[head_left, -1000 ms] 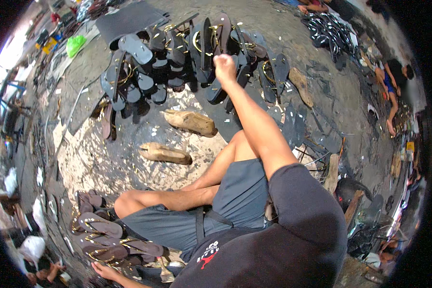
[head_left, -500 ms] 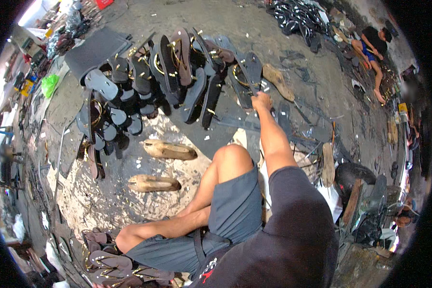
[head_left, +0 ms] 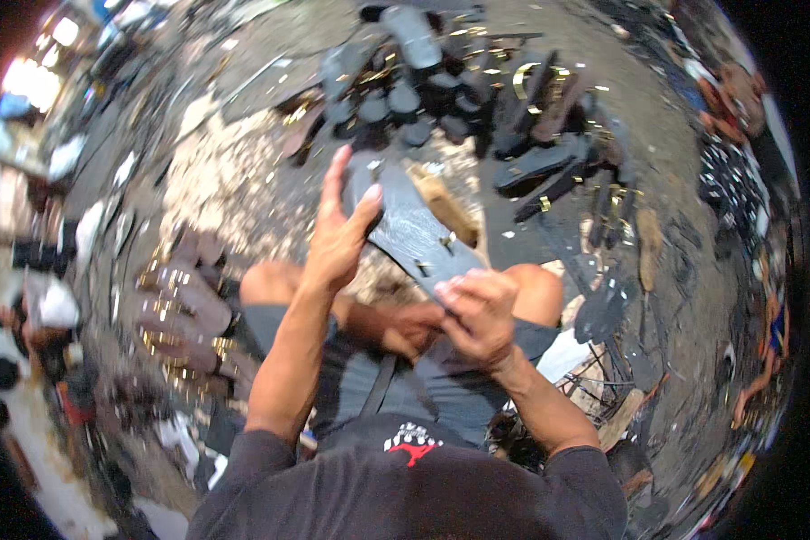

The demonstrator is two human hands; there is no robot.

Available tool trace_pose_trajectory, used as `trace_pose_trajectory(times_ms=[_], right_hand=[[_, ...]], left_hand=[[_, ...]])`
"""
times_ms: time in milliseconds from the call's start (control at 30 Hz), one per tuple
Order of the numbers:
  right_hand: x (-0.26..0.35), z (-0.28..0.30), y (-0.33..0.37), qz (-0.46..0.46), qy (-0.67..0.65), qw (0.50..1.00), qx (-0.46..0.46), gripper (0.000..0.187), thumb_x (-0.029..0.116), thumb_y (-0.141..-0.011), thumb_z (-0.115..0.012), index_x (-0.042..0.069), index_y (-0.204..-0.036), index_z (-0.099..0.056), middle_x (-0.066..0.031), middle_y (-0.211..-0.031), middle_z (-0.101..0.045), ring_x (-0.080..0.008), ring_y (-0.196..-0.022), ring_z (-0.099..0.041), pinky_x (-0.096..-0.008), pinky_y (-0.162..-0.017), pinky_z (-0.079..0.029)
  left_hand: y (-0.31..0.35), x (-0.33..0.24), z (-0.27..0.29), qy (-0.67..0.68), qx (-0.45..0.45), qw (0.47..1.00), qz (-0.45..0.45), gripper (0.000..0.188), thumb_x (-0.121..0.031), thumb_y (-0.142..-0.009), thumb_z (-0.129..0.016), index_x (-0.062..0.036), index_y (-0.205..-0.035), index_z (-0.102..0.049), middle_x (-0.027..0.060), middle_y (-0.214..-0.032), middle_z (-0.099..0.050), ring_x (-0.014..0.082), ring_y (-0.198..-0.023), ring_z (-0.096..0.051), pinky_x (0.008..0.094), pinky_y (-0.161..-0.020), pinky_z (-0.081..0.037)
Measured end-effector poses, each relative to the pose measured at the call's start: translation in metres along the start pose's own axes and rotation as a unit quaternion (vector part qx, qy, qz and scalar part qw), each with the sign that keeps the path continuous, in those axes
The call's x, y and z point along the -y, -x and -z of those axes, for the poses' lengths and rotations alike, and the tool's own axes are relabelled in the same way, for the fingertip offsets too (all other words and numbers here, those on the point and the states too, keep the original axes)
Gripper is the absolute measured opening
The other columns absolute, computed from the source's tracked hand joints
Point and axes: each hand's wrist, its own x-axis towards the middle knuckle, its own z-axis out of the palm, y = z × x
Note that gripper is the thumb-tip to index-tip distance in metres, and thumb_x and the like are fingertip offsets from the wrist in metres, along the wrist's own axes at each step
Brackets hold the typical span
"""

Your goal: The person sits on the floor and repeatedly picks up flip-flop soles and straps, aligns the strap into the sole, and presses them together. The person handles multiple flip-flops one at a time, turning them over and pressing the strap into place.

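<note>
A dark grey flip-flop [head_left: 414, 225] is raised slantwise in front of my crossed legs, its flat sole face toward me. Small strap ends poke through that face. My left hand [head_left: 336, 236] holds it at the upper end, thumb on the face and a finger stretched along the outer edge. At the lower end, my right hand [head_left: 481, 315] grips it with bent fingers. Behind the flip-flop, partly covered by it, a wooden shoe last [head_left: 445, 207] lies on the floor. Motion blurs the picture somewhat.
Dark flip-flops with gold-coloured straps [head_left: 549, 99] stand in a cluster ahead. Brown flip-flops [head_left: 184, 306] lie in a heap by my left knee. Another wooden last [head_left: 648, 247] rests at the right. A person [head_left: 769, 337] sits at the far right.
My right hand has come back from the sandals on the floor to my lap, now with a flip-flop in it. My left hand has come into view and holds it too. The view has turned.
</note>
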Motion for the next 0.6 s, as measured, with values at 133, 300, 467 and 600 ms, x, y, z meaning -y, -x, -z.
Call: trace_pose_trajectory(times_ms=[133, 300, 467, 600], right_hand=[[0.033, -0.019, 0.017, -0.097, -0.24, 0.964, 0.065, 0.034, 0.02, -0.082, -0.081, 0.011, -0.114, -0.074, -0.0111, -0.124, -0.063, -0.0273, -0.114, -0.057, -0.0403, -0.1, -0.046], [0.019, -0.066, -0.02, -0.404, -0.456, 0.785, 0.114, 0.042, 0.037, -0.094, -0.073, 0.0, -0.114, -0.07, -0.0045, -0.101, -0.067, -0.0106, -0.092, -0.06, -0.0267, -0.079, -0.051], [0.028, -0.074, -0.003, -0.398, -0.49, 0.724, 0.278, 0.042, 0.041, -0.091, -0.076, 0.002, -0.106, -0.071, 0.0037, -0.085, -0.063, -0.0038, -0.076, -0.053, -0.0235, -0.061, -0.043], [0.046, -0.064, -0.014, -0.418, -0.579, 0.653, 0.251, 0.031, 0.027, -0.093, -0.075, 0.003, -0.112, -0.069, 0.0081, -0.083, -0.058, -0.0014, -0.072, -0.049, -0.0211, -0.059, -0.04]], left_hand=[[0.049, 0.02, 0.046, 0.013, -0.016, 1.0, -0.007, 0.033, -0.013, -0.097, -0.068, -0.0034, -0.127, -0.064, 0.0058, -0.122, -0.066, 0.0149, -0.118, -0.058, 0.0306, -0.105, -0.043], [0.128, 0.015, 0.047, -0.017, 0.099, 0.993, 0.056, 0.032, -0.012, -0.095, -0.069, -0.0038, -0.127, -0.065, 0.0067, -0.122, -0.067, 0.0154, -0.116, -0.06, 0.0305, -0.104, -0.044], [0.163, 0.019, 0.058, -0.07, 0.106, 0.991, 0.039, 0.025, -0.009, -0.088, -0.077, -0.0056, -0.112, -0.068, 0.0051, -0.108, -0.068, 0.0172, -0.106, -0.062, 0.0319, -0.098, -0.047], [0.164, 0.007, 0.059, -0.011, 0.09, 0.996, 0.01, 0.018, -0.008, -0.088, -0.077, -0.0063, -0.1, -0.064, 0.0001, -0.097, -0.062, 0.0107, -0.095, -0.058, 0.0266, -0.09, -0.047]])
